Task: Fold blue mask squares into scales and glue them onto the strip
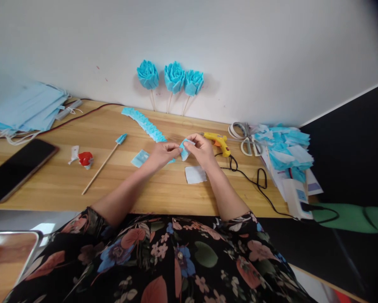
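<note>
Over the middle of the wooden table, my left hand [160,155] and my right hand [202,151] pinch a small folded piece of blue-and-white mask fabric [185,150] between them. Behind my left hand runs a row of folded blue petals [145,124]. A flat blue square [140,158] lies beside my left wrist, and a white square [195,174] lies by my right wrist. To the right of my right hand rests a yellow glue gun [219,142]. A wooden stick with a blue bud [121,139] lies to the left.
Three blue fabric flowers [174,78] on sticks lean against the wall. Face masks [27,107], a phone [18,168] and a red-wrapped lollipop [86,159] are on the left. Scissors [251,145], tape [238,129], cut fabric [290,147] and a power strip [296,198] are on the right.
</note>
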Demonstrator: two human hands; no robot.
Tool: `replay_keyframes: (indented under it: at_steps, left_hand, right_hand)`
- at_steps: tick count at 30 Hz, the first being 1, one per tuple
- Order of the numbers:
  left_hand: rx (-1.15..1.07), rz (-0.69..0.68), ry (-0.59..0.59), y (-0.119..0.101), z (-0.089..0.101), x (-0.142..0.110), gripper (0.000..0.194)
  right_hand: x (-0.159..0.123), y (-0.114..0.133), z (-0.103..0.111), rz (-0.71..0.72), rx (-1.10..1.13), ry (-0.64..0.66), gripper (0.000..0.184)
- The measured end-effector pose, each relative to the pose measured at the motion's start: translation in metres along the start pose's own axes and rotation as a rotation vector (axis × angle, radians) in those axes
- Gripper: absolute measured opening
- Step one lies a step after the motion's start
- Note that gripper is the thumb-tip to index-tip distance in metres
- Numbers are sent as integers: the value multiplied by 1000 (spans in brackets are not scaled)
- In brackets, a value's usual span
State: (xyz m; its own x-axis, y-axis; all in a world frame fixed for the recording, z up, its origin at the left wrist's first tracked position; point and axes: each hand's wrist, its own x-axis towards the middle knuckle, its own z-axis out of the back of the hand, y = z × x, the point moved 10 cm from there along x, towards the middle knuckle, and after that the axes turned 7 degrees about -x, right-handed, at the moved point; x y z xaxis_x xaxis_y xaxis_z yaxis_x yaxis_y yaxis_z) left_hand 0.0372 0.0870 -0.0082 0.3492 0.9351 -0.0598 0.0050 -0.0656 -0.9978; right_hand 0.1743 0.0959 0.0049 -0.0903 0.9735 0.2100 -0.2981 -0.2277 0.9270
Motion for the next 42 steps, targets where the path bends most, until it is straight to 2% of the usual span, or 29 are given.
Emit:
replay_keyframes:
  at_steps: [6,13,17,22,27,31,34,42]
  left_hand:
    - [-31,21,23,4,-1,3,26]
    - [-145,48,-17,4,3,3,26]
    - [-216,65,-28,7,4,2,26]
    - [-309,57,1,7,2,2,26]
    - [-312,49,1,6,3,3,26]
    - [-281,27,11,3,3,3,28]
    - [-216,13,7,1,3,2,27]
    - [-35,-24,42,2,-3,2,27]
  right_hand:
    - [1,2,5,41,0,-30,16]
    - [1,12,7,150,-41,-22,8]
    - [-1,26,4,234,-95,21,5]
    - [-4,45,3,309,-210,32,14]
    - [-3,37,7,226,-161,14,14]
    - [-1,21,4,94,-29,70,41]
    - [-1,12,-2,43,6,120,52]
    - [-2,6,-5,49,-98,122,46]
